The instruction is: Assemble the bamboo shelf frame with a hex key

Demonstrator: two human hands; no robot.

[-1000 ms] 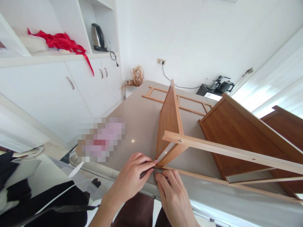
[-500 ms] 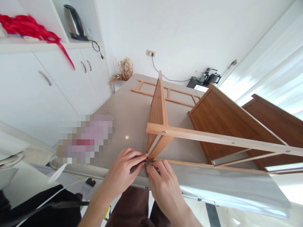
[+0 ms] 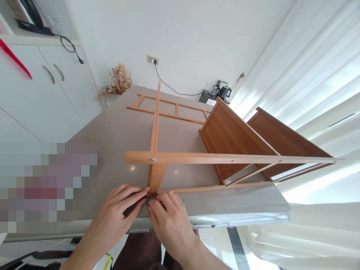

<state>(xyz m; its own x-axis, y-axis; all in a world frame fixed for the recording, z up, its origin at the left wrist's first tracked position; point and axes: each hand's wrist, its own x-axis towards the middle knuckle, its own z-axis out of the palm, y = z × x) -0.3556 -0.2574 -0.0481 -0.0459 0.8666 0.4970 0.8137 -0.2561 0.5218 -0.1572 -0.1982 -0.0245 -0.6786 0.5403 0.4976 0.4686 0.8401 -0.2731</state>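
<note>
Brown wood is filling the middle of our view: the frame is standing at the front edge of the desk, its upper rail crossing above our hands, and we are seeing one board almost edge-on, so its broad face is mostly hiding from us. Two darker panels are slanting to the right, one partly covering the other. Where the board's near foot is meeting the lower rail, our own fingers are covering much of the corner, and a thin metal piece there is showing too little for us to name it. Our left hand is curling with thumb and forefinger reaching the corner, their tips only narrowly apart; whether they are gripping the wood or the metal, we cannot tell. Our right hand is bending its fingers tightly, thumb and forefinger pinching the metal piece from the right. Blurred squares are masking whatever is lying on the desk at the left, the picture's edge is cutting off the kettle and a red ribbon, and the upright board is interrupting our view of a ladder-like frame lying farther back.
</note>
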